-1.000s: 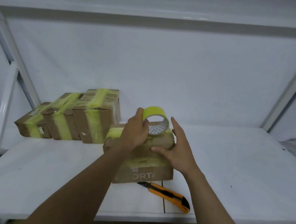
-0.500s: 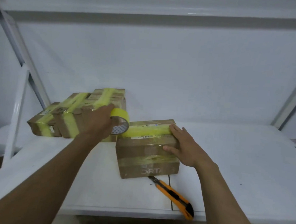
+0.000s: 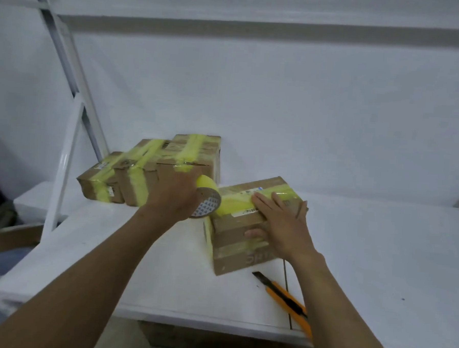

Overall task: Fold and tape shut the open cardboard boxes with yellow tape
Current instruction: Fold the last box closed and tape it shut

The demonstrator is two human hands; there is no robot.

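Grips tape roll [image 3: 208, 199] w/ left hand [image 3: 176, 195], fingers curled round its rim, just off the left end of the box [image 3: 246, 244]. Presses w/ right hand [image 3: 281, 227]: fingers straight and flat on the box top over the yellow strip [image 3: 234, 206], thumb on the near side. Places this box mid-table [image 3: 378, 261], a bit askew, w/ three taped boxes [image 3: 148, 175] just behind-left and a utility knife [image 3: 283, 293] near its front, apart.

Prob. mid-pull, strip stretched btw roll and top.

- Could peel the laid strip back up if pulled too hard; only flat fingers pin it.
- Could wrinkle or skew the tape down the left end if roll angle drifts.
- Could slide or twist the box, light and held from one side only.
- Could knock the roll into the taped boxes, v. close.
- Needs a cut soon: can't tell if blade is out, so risks a nick, or a knife shoved off the table edge, on a blind reach.
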